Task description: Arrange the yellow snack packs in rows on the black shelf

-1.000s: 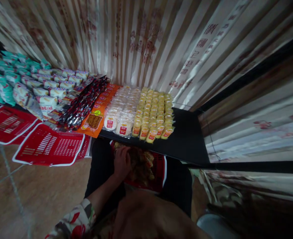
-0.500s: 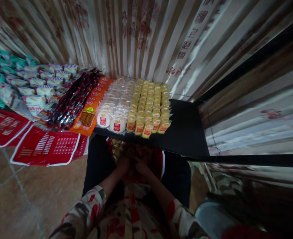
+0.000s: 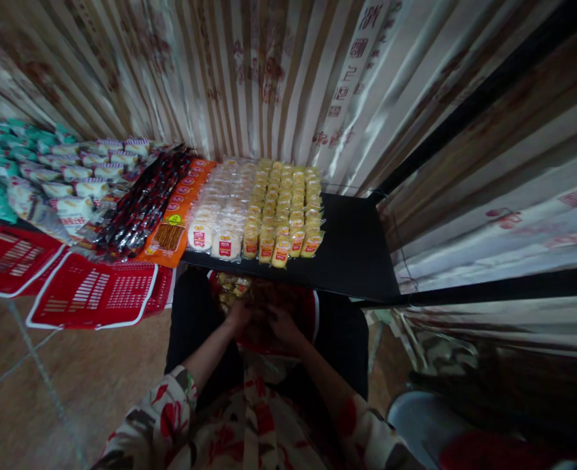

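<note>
Red plastic basket, white-rimmed, sits between the dark trouser legs; yellowish pieces in shiny wrap lie at its left. Left hand and right hand both reach into it, near each other — shadow hides the fingers, so whether they are spread or pinching something I cannot tell. On the black shelf, white discs and stubby yellow cakes wear red labels too small to read, beside a glossy orange packet. Behind, a pleated curtain carries reddish characters — squarish, seal-like.
</note>
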The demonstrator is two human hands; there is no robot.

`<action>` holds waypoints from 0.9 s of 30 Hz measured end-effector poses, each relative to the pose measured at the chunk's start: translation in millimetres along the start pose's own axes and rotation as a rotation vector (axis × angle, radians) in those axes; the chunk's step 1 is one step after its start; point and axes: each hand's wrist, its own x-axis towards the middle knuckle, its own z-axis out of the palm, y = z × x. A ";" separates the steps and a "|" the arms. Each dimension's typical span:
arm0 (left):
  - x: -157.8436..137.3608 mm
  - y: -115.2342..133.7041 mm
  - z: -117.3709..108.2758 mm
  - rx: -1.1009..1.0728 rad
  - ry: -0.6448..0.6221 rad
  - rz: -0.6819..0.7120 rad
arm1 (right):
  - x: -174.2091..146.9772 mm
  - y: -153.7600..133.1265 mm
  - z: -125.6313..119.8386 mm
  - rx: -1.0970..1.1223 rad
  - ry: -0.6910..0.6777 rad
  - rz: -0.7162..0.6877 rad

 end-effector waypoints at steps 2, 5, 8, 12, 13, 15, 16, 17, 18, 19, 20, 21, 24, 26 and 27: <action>-5.0 5.7 -4.5 -0.132 -0.039 -0.029 | -5.2 -5.8 -4.8 -0.011 -0.016 -0.044; -13.3 16.8 -11.7 -0.252 -0.097 -0.051 | -13.0 -14.1 -12.6 -0.023 -0.009 -0.095; -21.4 30.6 -15.9 -0.398 -0.145 -0.095 | -20.7 -23.2 -23.3 -0.037 0.025 -0.116; -35.1 53.3 -14.8 -0.457 -0.187 -0.053 | -30.3 -37.7 -45.1 -0.037 0.033 -0.104; -38.8 59.5 -13.9 -0.465 -0.201 -0.021 | -32.6 -41.5 -51.8 -0.022 0.027 -0.097; -45.3 71.6 -11.8 -0.463 -0.220 0.064 | -37.4 -49.1 -66.0 0.033 0.025 -0.084; -47.7 76.9 -10.5 -0.441 -0.217 0.114 | -39.9 -52.8 -73.3 0.072 0.034 -0.080; -49.2 81.3 -9.0 -0.398 -0.202 0.167 | -42.6 -56.7 -80.7 0.114 0.047 -0.080; -50.0 84.8 -7.1 -0.338 -0.174 0.222 | -45.3 -60.5 -88.0 0.152 0.067 -0.081; -50.1 87.1 -4.7 -0.267 -0.142 0.278 | -48.1 -64.3 -95.1 0.188 0.089 -0.083; -49.6 88.5 -1.9 -0.195 -0.114 0.335 | -50.8 -67.9 -102.0 0.223 0.108 -0.087; -48.8 89.2 1.3 -0.127 -0.100 0.391 | -53.3 -71.3 -108.4 0.261 0.121 -0.094; -47.6 89.9 13.1 0.010 -0.110 0.523 | -59.2 -77.7 -124.4 0.369 0.123 -0.098; -49.4 92.7 21.6 0.028 -0.127 0.551 | -61.3 -77.9 -132.1 0.398 0.128 -0.074; -51.0 95.3 25.7 0.021 -0.137 0.549 | -61.9 -76.8 -135.4 0.407 0.134 -0.066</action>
